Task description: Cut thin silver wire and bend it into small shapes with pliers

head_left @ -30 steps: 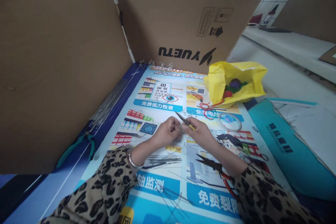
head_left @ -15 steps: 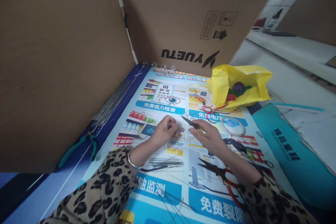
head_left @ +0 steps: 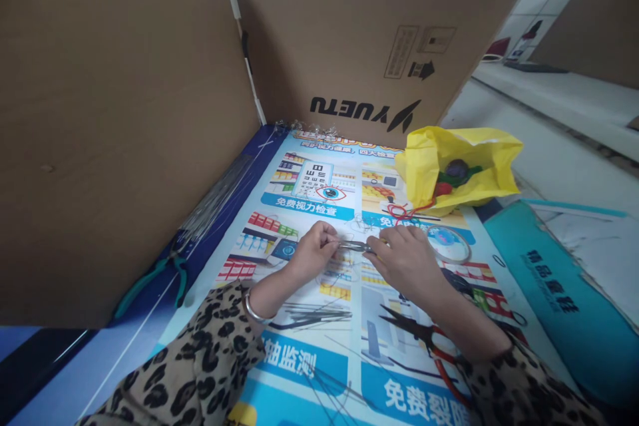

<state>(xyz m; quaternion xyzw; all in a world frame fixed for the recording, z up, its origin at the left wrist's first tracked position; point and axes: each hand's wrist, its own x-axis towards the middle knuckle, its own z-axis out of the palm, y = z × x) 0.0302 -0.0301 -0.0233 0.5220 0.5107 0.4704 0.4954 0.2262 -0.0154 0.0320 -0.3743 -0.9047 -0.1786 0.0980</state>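
Note:
My right hand [head_left: 407,263] is closed round a pair of small pliers [head_left: 355,246], their slim jaws pointing left. Those jaws reach the fingertips of my left hand [head_left: 314,251], which is pinched on a thin wire that barely shows. Fine wire loops hang just below the jaws over the printed sheet. Nearer to me, black-bladed scissors with red handles [head_left: 442,351] lie beneath my right forearm. Several dark wire lengths [head_left: 319,313] rest to the right of my left wrist.
Cardboard panels [head_left: 349,33] stand at the back and left. A yellow bag [head_left: 424,166] holds red, green and purple yarn. Beside it lies a roll of clear tape [head_left: 449,243]. Teal-handled pliers [head_left: 150,283] and a wire bundle [head_left: 219,196] are on the left; a teal box [head_left: 554,293] is right.
My right hand has turned palm down, swinging the pliers from pointing up-left to nearly level. Their jaws now meet my left fingertips. My left hand has hardly moved.

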